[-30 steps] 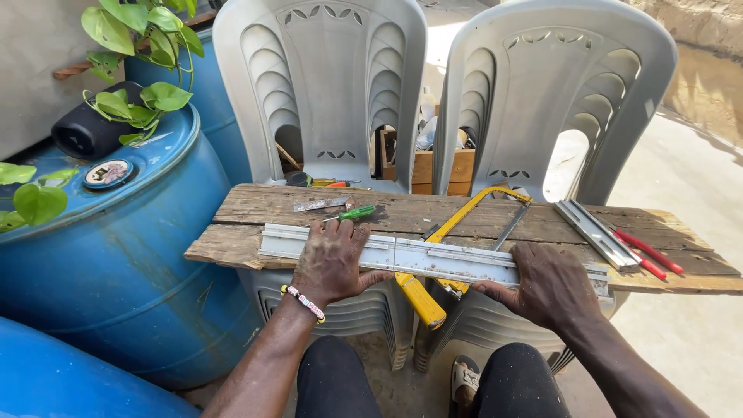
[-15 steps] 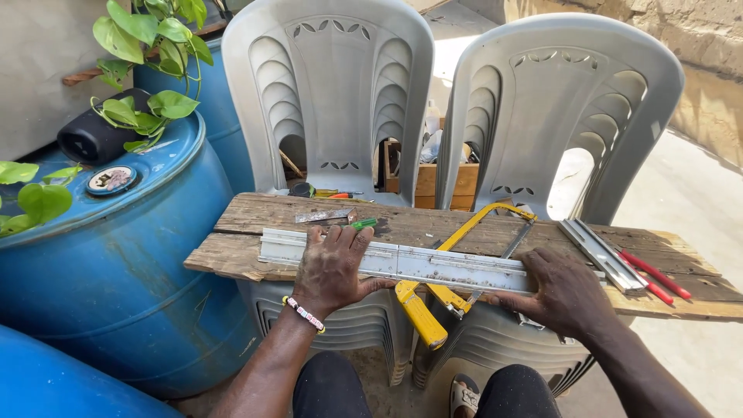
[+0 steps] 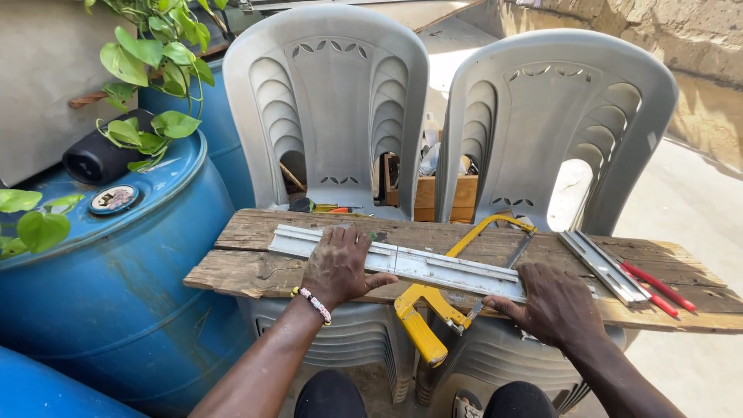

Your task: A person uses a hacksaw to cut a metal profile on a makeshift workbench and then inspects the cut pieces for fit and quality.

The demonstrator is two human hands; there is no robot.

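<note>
A long aluminium channel profile (image 3: 422,265) lies flat along a weathered wooden plank (image 3: 248,267), which bridges the seats of two grey plastic chairs (image 3: 329,101). The left hand (image 3: 337,267) presses down on the profile's left part, palm flat and fingers spread wide, a beaded bracelet (image 3: 313,303) at the wrist. The right hand (image 3: 553,306) rests over the profile's right end at the near edge of the plank, fingers bent and partly splayed; it closes on nothing that can be made out.

A yellow-framed hacksaw (image 3: 457,290) lies slantwise under or against the profile between the two hands, its handle hanging off the near edge of the plank and its bow reaching toward the far side. Neither hand touches it.

Holding the strip well, as I judge it, calls for both palms bearing straight down so the thin metal stays seated on the wood and does not rock over the saw frame beneath it. The left hand sits well for this. The right hand lies close to the plank's near edge, so weight is best kept over the wood rather than on any overhang.

Further right on the plank lie a bundle of short metal strips (image 3: 604,267) and, just beside them, red-handled pliers (image 3: 658,288). On the left stands a blue plastic drum (image 3: 116,286) with a dark cylindrical speaker (image 3: 97,159) and trailing green leaves (image 3: 155,54) on top. A wooden crate (image 3: 445,193) shows between the chair backs.
</note>
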